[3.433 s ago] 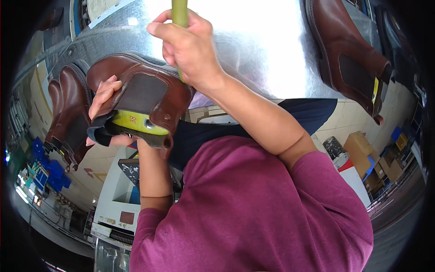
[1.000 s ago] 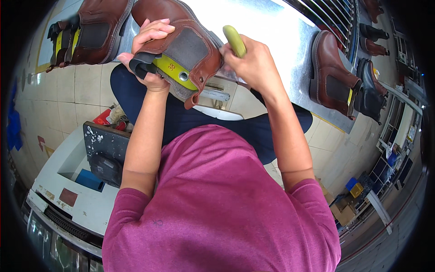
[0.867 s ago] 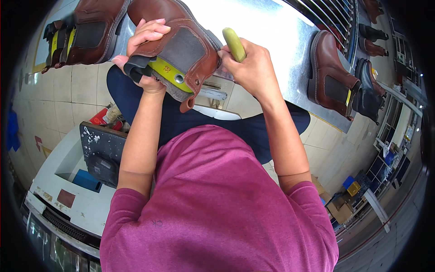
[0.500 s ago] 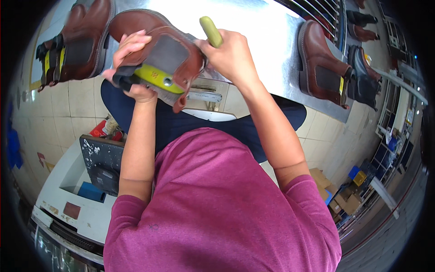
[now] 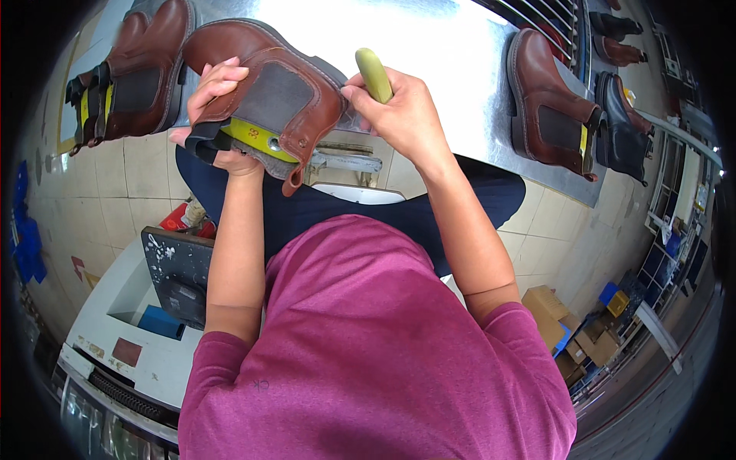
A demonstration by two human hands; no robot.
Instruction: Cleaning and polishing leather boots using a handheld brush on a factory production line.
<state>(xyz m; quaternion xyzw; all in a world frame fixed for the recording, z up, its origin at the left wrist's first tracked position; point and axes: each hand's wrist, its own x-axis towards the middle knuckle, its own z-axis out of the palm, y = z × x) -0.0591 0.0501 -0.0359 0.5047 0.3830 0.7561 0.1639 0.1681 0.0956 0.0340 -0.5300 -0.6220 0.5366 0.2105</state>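
A brown leather Chelsea boot (image 5: 322, 115) with a dark elastic side panel lies on its side above my lap, toe to the upper left. Inside its opening shows a yellow-green shoe last (image 5: 253, 136). My left hand (image 5: 217, 88) is closed around the boot's front and shaft, fingers on the upper and thumb under the opening. By the heel, my right hand (image 5: 406, 115) is closed on a tool with an olive-green handle (image 5: 373, 75), which points up and away. The tool's working end is hidden by my fingers and the boot's heel.
More brown boots (image 5: 157, 69) stand at the left of the shiny metal table (image 5: 437, 54). On the right are another brown boot (image 5: 537, 100) and a black boot (image 5: 617, 126). A metal rack (image 5: 548, 23) is at the far right, and cardboard boxes (image 5: 548, 310) sit on the floor.
My right hand and the tool have shifted slightly right and nearer to me. The boot has turned a little in my left hand, so less of the last shows.
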